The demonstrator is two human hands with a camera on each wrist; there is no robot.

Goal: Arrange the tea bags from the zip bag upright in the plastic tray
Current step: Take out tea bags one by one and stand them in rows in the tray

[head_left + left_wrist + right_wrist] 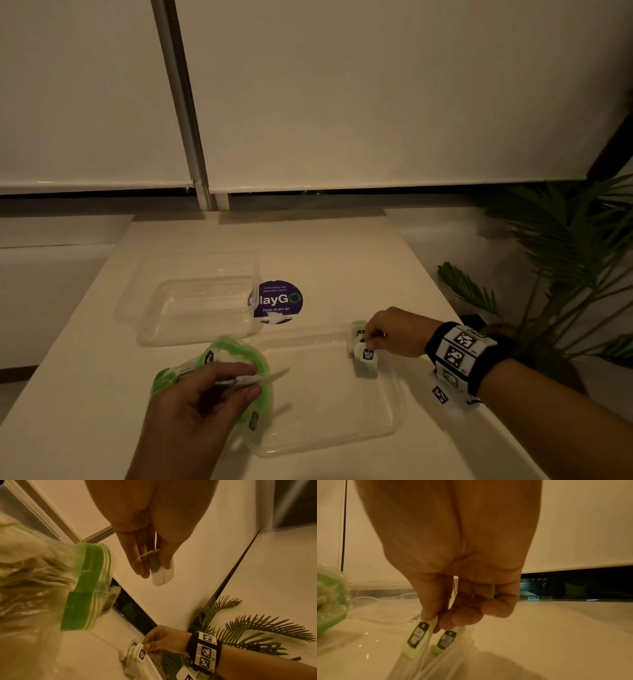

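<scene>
A clear shallow plastic tray [325, 411] lies on the table in front of me. At its far right corner a few tea bags [359, 346] stand upright in a row. My right hand [371, 342] pinches the green-and-black tag [419, 635] of the nearest one; a second tag [447, 641] stands right beside it. The zip bag [222, 356] with its green zip strip lies open at the tray's left edge, with more tea bags inside [34, 574]. Above it my left hand [251, 380] pinches a single tea bag [159, 574] between thumb and fingers.
A deeper clear plastic container [191, 301] stands behind the zip bag, next to a round purple sticker [277, 301] on the table. A potted palm [565, 257] stands off the table's right edge. Window blinds hang behind the table.
</scene>
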